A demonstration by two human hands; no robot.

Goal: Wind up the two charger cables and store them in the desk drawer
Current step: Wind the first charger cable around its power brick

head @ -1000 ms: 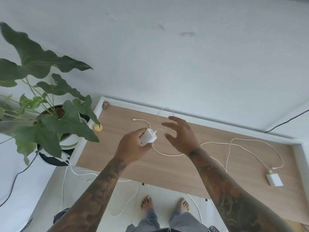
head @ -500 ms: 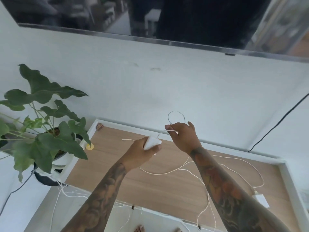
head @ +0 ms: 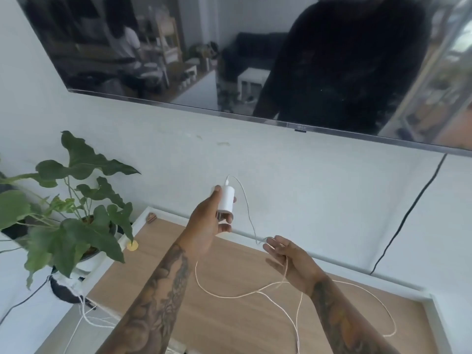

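My left hand (head: 209,218) holds a white charger block (head: 226,199) upright, raised above the wooden desk (head: 237,325). Its thin white cable (head: 246,203) leaves the top of the block, arcs right and drops to my right hand (head: 288,259). That hand is palm-up with spread fingers, and the cable runs over its fingers and palm. From there the cable trails down in loose loops (head: 229,295) over the desk. More white cable (head: 383,310) lies looped at the desk's right side. The second charger block and the drawer are out of view.
A potted plant (head: 74,226) with big leaves stands left of the desk, with cords (head: 84,318) hanging below it. A small yellow disc (head: 132,246) lies at the desk's left edge. A wall-mounted television (head: 255,54) hangs above; a black cord (head: 408,213) runs down the wall.
The view tilted upward. My left hand raised the charger block and turned it upright. My right hand dropped down and to the right, opening palm-up with the cable draped across it.
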